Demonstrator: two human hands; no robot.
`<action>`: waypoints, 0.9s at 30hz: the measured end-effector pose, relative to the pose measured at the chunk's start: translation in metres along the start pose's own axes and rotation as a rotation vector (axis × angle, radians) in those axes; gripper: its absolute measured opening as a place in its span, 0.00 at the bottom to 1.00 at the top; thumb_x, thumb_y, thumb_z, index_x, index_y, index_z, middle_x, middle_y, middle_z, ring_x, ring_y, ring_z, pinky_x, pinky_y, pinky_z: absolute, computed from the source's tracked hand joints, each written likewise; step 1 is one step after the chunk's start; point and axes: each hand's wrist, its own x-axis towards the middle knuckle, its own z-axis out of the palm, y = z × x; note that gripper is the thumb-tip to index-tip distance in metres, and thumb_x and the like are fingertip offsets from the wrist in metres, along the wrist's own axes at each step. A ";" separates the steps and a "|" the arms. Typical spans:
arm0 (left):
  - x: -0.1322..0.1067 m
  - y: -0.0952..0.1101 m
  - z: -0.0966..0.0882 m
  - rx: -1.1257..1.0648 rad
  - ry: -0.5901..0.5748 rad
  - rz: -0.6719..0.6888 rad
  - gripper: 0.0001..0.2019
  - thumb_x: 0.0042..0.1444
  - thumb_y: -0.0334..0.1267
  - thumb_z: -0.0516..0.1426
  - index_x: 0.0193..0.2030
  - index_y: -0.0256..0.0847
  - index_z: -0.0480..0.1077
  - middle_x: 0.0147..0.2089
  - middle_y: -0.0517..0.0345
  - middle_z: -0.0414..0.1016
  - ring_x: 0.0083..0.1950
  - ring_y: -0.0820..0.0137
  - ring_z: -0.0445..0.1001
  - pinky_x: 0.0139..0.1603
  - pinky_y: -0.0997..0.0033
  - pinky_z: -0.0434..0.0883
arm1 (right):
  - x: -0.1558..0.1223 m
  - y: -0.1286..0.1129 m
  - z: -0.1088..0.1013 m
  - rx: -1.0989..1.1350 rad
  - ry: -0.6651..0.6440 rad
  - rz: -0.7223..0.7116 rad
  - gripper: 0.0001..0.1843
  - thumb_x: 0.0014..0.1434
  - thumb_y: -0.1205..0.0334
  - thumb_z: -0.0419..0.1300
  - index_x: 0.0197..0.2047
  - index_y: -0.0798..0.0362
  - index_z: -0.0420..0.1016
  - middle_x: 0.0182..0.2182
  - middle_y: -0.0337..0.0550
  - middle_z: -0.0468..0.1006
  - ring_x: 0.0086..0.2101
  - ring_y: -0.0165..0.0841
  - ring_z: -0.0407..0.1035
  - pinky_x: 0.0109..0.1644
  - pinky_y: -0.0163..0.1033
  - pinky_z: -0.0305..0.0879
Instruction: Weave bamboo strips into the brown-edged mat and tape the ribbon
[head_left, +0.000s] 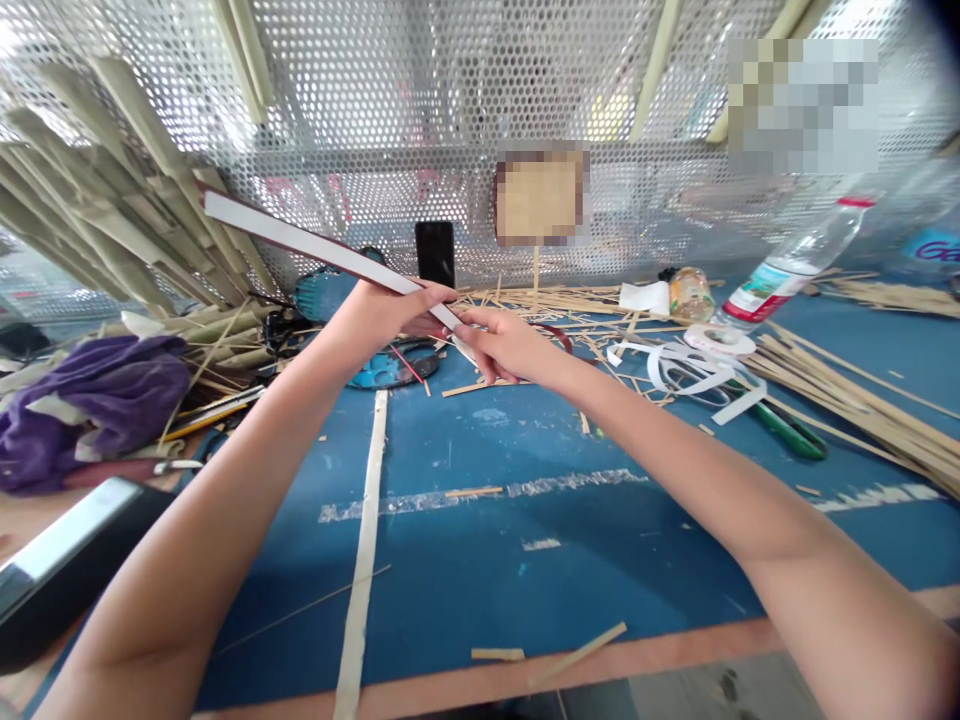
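A long flat strip [315, 247] with a white face and dark reddish-brown edges slants up to the left above the table. My left hand [390, 312] is closed around it near its lower end, thumb along the white face. At that lower end, my right hand [499, 345] has its thumb and fingers pinched on the strip, close beside the left fingertips. A curved reddish-brown piece [555, 338] shows behind my right wrist; whether it belongs to the same strip I cannot tell.
Thin bamboo slivers litter the back of the blue table [480, 570]. Bamboo lengths [112, 190] lean at left above a purple cloth [97, 400]. At right are a tape roll [720, 340], loose white ribbon [667, 370], a green-handled tool [791, 430] and a plastic bottle [799, 262].
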 end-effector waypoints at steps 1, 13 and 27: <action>-0.001 0.001 0.000 0.007 0.007 -0.018 0.07 0.58 0.31 0.60 0.40 0.34 0.79 0.30 0.53 0.83 0.33 0.67 0.83 0.40 0.68 0.81 | 0.001 0.002 0.000 -0.007 -0.003 0.005 0.15 0.71 0.52 0.50 0.50 0.52 0.70 0.13 0.29 0.68 0.09 0.24 0.55 0.12 0.27 0.49; 0.004 -0.007 -0.009 -0.055 -0.046 0.074 0.10 0.62 0.36 0.59 0.44 0.33 0.79 0.36 0.49 0.83 0.38 0.63 0.84 0.45 0.64 0.81 | 0.007 0.010 0.000 0.072 0.034 0.033 0.25 0.68 0.42 0.53 0.57 0.52 0.68 0.10 0.27 0.63 0.10 0.27 0.58 0.18 0.31 0.63; 0.006 -0.017 -0.011 -0.321 -0.110 0.072 0.20 0.58 0.45 0.64 0.53 0.35 0.76 0.50 0.45 0.82 0.48 0.61 0.82 0.56 0.59 0.77 | 0.008 0.005 0.003 0.165 0.224 0.004 0.13 0.65 0.53 0.60 0.34 0.50 0.65 0.12 0.27 0.63 0.12 0.24 0.58 0.14 0.29 0.56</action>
